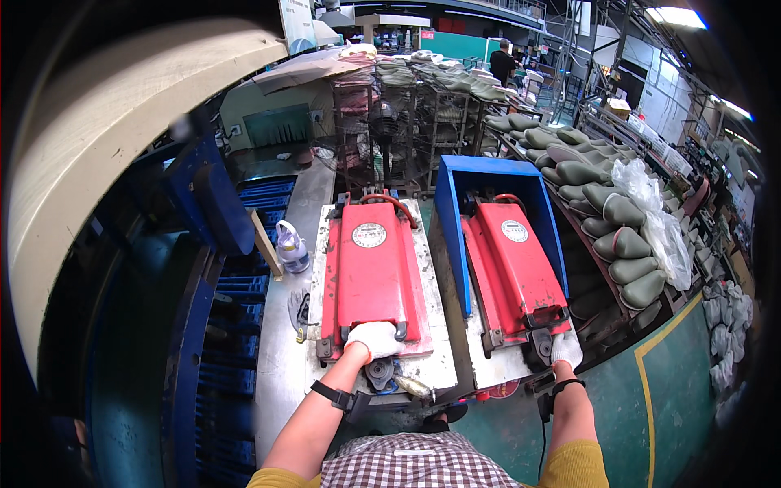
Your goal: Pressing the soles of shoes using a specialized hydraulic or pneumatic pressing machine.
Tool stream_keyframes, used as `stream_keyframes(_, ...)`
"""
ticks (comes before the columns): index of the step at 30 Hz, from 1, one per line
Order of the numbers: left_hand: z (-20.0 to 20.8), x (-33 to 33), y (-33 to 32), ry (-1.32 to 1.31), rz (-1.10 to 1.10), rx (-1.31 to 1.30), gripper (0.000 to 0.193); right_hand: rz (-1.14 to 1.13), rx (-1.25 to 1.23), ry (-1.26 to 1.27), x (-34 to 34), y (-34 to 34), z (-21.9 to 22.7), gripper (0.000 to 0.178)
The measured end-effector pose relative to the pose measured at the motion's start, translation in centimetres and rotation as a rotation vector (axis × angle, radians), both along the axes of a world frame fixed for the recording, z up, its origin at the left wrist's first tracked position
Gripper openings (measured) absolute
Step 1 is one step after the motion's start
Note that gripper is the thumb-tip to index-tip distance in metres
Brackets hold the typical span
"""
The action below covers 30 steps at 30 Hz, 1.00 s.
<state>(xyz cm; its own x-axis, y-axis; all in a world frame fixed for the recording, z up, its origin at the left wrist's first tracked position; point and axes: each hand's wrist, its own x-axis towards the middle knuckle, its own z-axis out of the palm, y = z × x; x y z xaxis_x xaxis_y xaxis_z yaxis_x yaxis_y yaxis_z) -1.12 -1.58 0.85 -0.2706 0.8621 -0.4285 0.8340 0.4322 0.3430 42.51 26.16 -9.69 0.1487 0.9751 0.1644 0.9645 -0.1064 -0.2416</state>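
Note:
Two red metal machines with long lids stand side by side, the left red machine [368,272] and the right red machine [517,260], each with a round pale dial plate on top. My left hand [374,338], in a white knit glove, is closed over the handle at the front edge of the left lid; black handle ends show on either side of it. Below that hand sits a round dark knob [379,371]. My right hand [567,350], gloved too, is at the front right corner of the right machine, beside another dark knob [540,346]. Its fingers are not clearly visible.
A blue metal hood [498,172] surrounds the right machine's back and sides. On the right, a rack holds many grey-green shoe-shaped pieces [622,244] and clear plastic [655,215]. A bottle [291,248] stands on the left metal table. Another person [501,63] is far behind.

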Motion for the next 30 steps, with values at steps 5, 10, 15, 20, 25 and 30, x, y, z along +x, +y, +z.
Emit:
stream_keyframes(5,0.1,0.0,0.1,-0.006,-0.007,-0.003,0.058,-0.002,0.017,-0.008,0.2,0.2,-0.3,0.042)
stream_keyframes(10,0.2,0.1,0.1,-0.001,-0.003,-0.008,0.058,0.001,-0.013,-0.004,0.1,0.1,-0.1,0.042)
stream_keyframes(15,0.0,0.0,0.1,0.001,-0.006,0.008,0.058,0.009,-0.012,-0.007,0.0,-0.2,0.4,0.043)
stream_keyframes(20,0.3,0.1,0.1,0.024,-0.025,-0.027,0.050,0.005,-0.026,0.006,-0.1,-0.3,0.6,0.044)
stream_keyframes(25,-0.4,-0.1,0.2,0.006,-0.014,0.012,0.059,-0.002,0.041,-0.008,0.1,-0.1,0.0,0.042)
stream_keyframes(30,-0.1,-0.1,0.0,0.009,-0.011,0.012,0.060,-0.013,0.044,0.023,-0.5,-0.5,0.5,0.044)
